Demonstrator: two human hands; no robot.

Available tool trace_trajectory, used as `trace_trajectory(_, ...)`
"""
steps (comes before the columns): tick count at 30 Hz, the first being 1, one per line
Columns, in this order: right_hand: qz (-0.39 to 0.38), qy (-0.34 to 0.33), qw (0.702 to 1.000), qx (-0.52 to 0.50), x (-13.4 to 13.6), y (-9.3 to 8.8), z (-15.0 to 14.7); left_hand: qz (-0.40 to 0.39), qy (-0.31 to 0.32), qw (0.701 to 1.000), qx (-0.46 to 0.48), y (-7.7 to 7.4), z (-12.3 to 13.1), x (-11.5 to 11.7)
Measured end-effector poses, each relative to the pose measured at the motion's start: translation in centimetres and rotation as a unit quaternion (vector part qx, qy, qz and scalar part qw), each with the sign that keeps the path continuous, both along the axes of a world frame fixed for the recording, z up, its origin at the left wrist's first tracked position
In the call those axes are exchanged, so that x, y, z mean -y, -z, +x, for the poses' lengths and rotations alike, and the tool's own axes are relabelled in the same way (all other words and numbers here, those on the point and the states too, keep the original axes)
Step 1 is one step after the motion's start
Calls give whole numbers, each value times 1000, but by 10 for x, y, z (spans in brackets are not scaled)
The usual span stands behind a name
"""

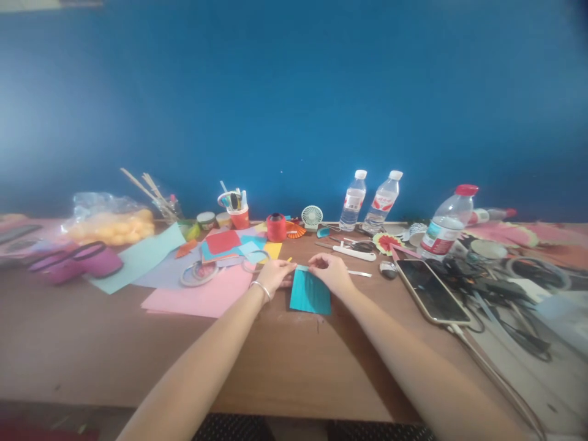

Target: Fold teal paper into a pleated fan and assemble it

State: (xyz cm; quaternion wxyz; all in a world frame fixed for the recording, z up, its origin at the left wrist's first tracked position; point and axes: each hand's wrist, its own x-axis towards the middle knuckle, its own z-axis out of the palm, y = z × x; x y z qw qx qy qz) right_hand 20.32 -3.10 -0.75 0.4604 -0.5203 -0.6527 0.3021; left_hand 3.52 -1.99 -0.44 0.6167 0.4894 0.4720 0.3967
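Observation:
A teal sheet of paper (310, 294) lies flat on the brown table (114, 349) in front of me, with faint crease lines across it. My left hand (275, 273), a silver bangle on its wrist, pinches the sheet's far left corner. My right hand (329, 269) pinches the far edge at the right. Both hands have their fingers curled closed on the paper's top edge.
Pink paper (202, 297), tape rolls (198, 272) and coloured sheets (232, 245) lie to the left. A phone (430, 290) and tangled cables (505, 294) sit right. Water bottles (353, 201), a small fan (312, 217), a red spool (276, 227), a pen cup (239, 214) and a white knife (353, 252) line the back.

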Motion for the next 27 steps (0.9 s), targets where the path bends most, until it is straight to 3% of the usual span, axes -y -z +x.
trace_trajectory(19, 35, 19, 999, -1, 6, 0, -5, -4, -21, 995, 97, 4, 0, 5)
trace_trajectory(27, 53, 48, 997, -24, 6, 2, -9, 67, -67, 995, 43, 10, 5, 7)
